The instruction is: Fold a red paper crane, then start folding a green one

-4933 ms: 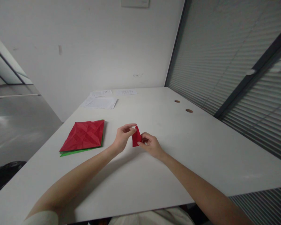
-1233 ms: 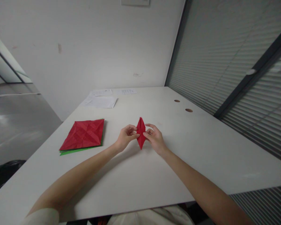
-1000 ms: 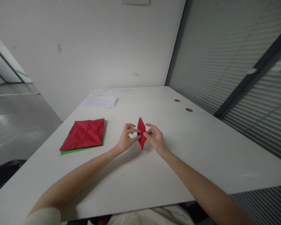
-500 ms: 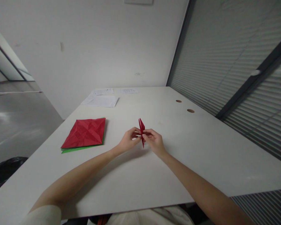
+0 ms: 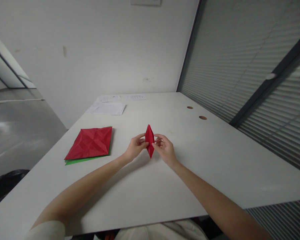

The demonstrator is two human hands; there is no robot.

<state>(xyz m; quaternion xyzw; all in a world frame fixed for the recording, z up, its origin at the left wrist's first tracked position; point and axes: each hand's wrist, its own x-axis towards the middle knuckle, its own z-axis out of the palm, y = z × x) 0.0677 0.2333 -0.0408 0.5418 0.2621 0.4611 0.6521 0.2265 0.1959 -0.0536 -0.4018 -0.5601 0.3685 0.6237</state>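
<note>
A small folded red paper [image 5: 149, 136], shaped like a narrow pointed diamond, is held upright above the table between my two hands. My left hand [image 5: 137, 146] pinches its left side, thumb on the near face and fingers behind. On the opposite edge, my right hand [image 5: 164, 148] grips with thumb and fingertips. To the left of my hands lies a creased red paper sheet [image 5: 91, 143], with green paper [image 5: 87, 160] showing under its near and right edges.
White printed sheets [image 5: 107, 108] lie toward the back left of the white table [image 5: 140, 196]. Two round holes, one of them the nearer cable hole [image 5: 202, 117], sit near the right edge by the window blinds [image 5: 227, 76]. A black bag [image 5: 7, 185] is on the floor at left.
The folded red paper has turned from nearly edge-on to show its broad face. My fingers have shifted to its two side edges, a little farther apart.
</note>
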